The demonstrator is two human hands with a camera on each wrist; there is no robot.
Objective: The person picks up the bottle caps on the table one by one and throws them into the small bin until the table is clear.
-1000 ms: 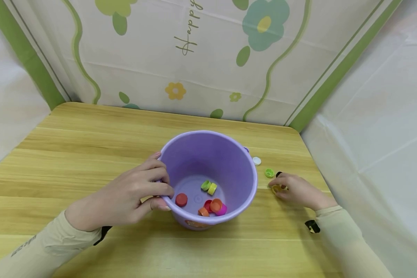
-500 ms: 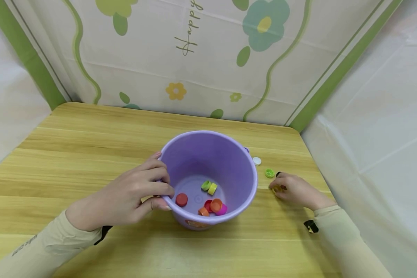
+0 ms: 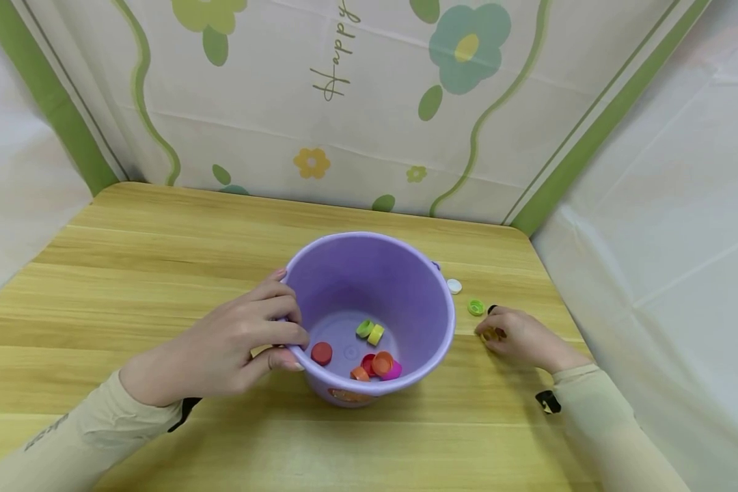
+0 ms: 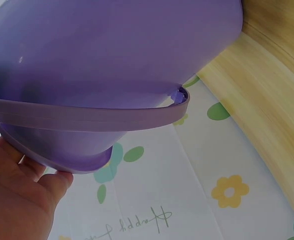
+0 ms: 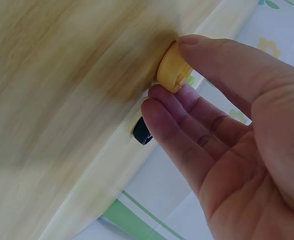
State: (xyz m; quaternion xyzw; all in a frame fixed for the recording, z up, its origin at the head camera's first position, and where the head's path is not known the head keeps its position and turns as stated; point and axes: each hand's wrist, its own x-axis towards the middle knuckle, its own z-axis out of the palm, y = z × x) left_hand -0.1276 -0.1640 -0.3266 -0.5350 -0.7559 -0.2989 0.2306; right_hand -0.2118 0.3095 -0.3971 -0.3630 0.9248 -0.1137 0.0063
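With its fingers over the rim and thumb outside, my left hand grips the left side of a purple bucket. The bucket's handle hangs along its outside in the left wrist view. Inside, a red bottle cap lies apart from a yellow cap and several other coloured caps. Right of the bucket, my right hand pinches a yellow-orange bottle cap at the table surface, thumb on one side and fingertips on the other. A black cap stands just beyond those fingers, partly hidden by them.
A green cap and a white cap lie on the wooden table between the bucket and the table's right edge. A printed flower sheet hangs behind the far edge, and white sheeting stands on the right.
My right hand has drawn in slightly to the left, its fingers covering more of the yellow-orange cap. The left hand, the bucket and the caps inside stay as they were.
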